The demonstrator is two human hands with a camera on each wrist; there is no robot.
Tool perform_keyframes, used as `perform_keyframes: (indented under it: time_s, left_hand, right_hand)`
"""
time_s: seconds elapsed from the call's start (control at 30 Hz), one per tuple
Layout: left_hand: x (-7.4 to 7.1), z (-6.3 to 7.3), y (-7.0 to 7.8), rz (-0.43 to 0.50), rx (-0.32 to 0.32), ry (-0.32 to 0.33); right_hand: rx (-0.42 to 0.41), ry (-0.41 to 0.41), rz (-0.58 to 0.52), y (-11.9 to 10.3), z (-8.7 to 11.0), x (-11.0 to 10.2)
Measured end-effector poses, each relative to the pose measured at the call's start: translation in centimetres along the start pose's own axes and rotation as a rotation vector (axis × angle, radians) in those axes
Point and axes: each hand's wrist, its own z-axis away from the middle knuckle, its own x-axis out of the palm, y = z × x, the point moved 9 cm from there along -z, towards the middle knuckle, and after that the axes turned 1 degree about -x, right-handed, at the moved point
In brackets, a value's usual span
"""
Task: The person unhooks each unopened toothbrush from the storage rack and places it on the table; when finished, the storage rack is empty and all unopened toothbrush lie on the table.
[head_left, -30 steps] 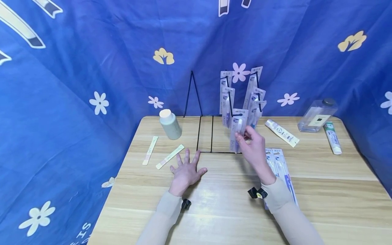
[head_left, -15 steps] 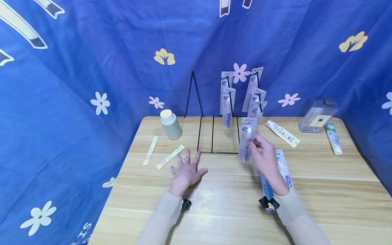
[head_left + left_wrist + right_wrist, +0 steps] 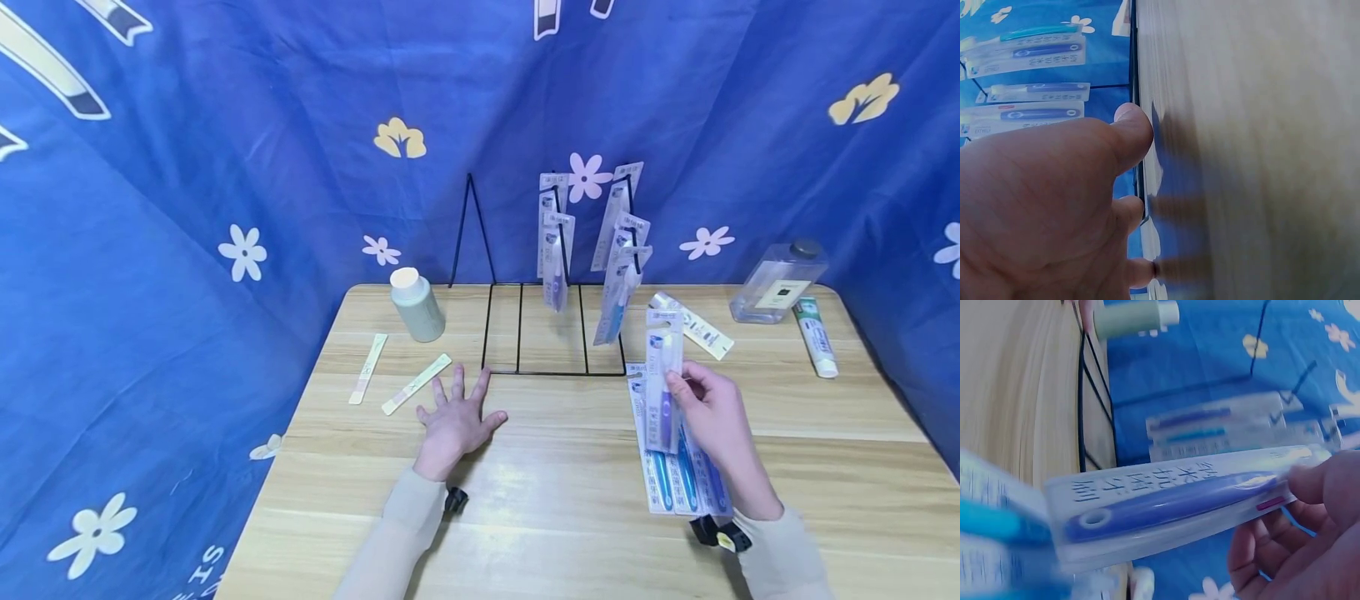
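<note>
Pinched at its right edge between the thumb and bent fingers of the right hand [image 3: 714, 410], a packaged toothbrush [image 3: 663, 379] with a purple handle shows in front of the toothbrush packs [image 3: 662, 483] lying side by side on the table [image 3: 555, 500]. Whether its lower end touches them I cannot tell. That edge hold looks sound for setting the pack down, which I take to be the step in hand: the thumb leaves both ends free. To do it well, I would square the long edges with the row, let the near end meet first, then ease the far end down and loosen the fingers only once it lies flat (slick packaging, I suspect, slides easily on its own kind). A white tube [image 3: 701, 332] lies just beyond, so a low sweep to the far side could nudge it. On the left, the left hand [image 3: 453, 423] rests palm down, fingers spread, one fingertip at the near left corner of the wire rack [image 3: 519, 329]; light pressure there should suffice.
</note>
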Motion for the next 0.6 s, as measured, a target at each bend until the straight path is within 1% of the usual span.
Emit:
perform_keyframes:
  time_s: [0.17, 0.3, 0.37, 0.47, 0.6]
  left_hand:
    - [0.0, 0.0, 0.0, 0.005, 0.000, 0.005]
    - [0.0, 0.0, 0.0, 0.010, -0.003, 0.003]
    - [0.0, 0.0, 0.0, 0.009, -0.004, -0.001]
    - [0.0, 0.0, 0.0, 0.006, -0.004, -0.007]
    - [0.0, 0.0, 0.0, 0.005, -0.007, -0.004]
  right_hand:
    - [0.050, 0.029, 0.030, 2.2, 0.2, -2.4]
    - [0.131, 0.046, 0.079, 4.5, 0.4, -4.4]
    - [0.174, 0.037, 0.110, 5.9, 0.5, -5.2]
    - [0.215, 0.016, 0.139, 7.9, 0.8, -5.9]
    - [0.226, -0.023, 0.138, 10.0, 0.9, -6.1]
